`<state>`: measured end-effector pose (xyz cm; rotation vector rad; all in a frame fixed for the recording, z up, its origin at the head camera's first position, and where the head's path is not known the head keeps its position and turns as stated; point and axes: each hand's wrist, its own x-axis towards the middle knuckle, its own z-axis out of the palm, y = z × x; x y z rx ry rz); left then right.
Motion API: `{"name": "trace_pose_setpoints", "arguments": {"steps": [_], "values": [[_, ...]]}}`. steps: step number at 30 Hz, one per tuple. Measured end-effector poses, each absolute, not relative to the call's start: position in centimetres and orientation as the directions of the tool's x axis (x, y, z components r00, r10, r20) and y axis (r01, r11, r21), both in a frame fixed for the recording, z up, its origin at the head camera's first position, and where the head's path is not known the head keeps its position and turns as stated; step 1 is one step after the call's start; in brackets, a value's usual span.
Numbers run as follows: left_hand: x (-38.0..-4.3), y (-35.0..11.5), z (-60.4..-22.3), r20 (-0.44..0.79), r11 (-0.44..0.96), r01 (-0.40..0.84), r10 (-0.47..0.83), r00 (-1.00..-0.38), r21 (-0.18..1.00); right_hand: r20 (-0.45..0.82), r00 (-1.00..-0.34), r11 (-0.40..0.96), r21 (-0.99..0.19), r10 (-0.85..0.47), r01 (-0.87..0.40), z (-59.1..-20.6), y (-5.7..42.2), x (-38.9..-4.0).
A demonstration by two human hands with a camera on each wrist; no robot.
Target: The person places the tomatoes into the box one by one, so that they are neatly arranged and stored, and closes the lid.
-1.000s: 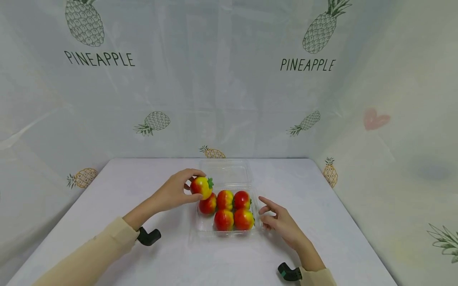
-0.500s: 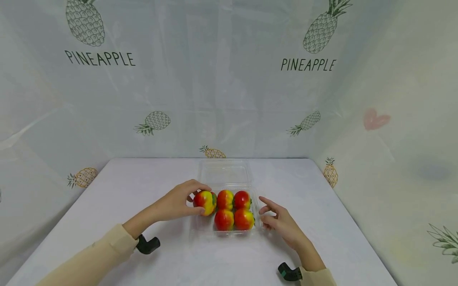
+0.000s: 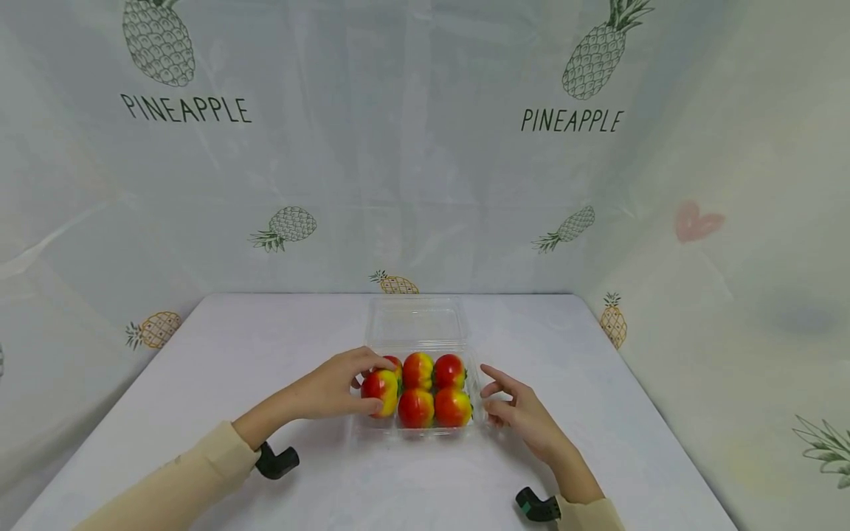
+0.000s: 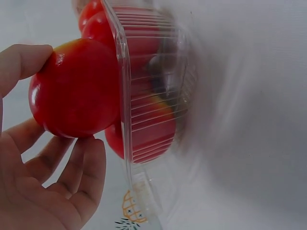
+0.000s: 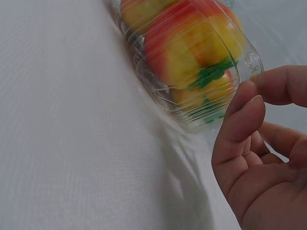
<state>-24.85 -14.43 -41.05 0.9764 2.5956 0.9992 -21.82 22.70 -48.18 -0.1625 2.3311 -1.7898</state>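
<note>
My left hand (image 3: 335, 391) holds a round red-and-yellow fruit (image 3: 378, 394), thumb on the near side and fingers on the far side. The fruit is over the front left of a clear plastic clamshell box (image 3: 432, 432). In the left wrist view, this fruit (image 4: 74, 91) stands partly above the box's rim. Several similar fruits sit in the box, two of them in front, a red one (image 3: 416, 408) and a red-yellow one (image 3: 453, 408). My right hand (image 3: 524, 417) is at the box's right side, its loosely bent fingertips right at the rim corner in the right wrist view.
The box's clear lid (image 3: 417, 322) lies folded back behind it on the white table (image 3: 279, 324). A pineapple-print cloth (image 3: 425, 162) hangs behind the table and along its sides. Black curved pieces stick out at the left cuff (image 3: 277, 462) and right cuff (image 3: 536, 506).
My left hand has brought the fruit down and toward the near side, from above the back-left fruit to the front-left place in the box. My right hand has stayed put.
</note>
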Motion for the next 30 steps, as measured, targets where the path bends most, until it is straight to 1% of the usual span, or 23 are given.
{"name": "trace_pose_setpoints", "arguments": {"steps": [10, 22, 30], "values": [[-24.61, -14.13, -41.09, 0.018, 0.583, 0.518, 0.653, -0.757, 0.626, -0.088, -0.973, 0.262, -0.965, -0.214, 0.03, -48.21, 22.75, -21.88], [-24.98, -14.01, -41.83, 0.01, 0.593, 0.522, 0.655, -0.755, 0.613, -0.083, -0.974, 0.271, -0.962, -0.211, 0.023, -48.26, 22.85, -21.9], [-24.93, -13.92, -41.45, -0.005, 0.597, 0.534, 0.67, -0.743, 0.6, -0.083, -0.972, 0.265, -0.964, -0.218, 0.022, -48.2, 22.81, -21.92]]}}
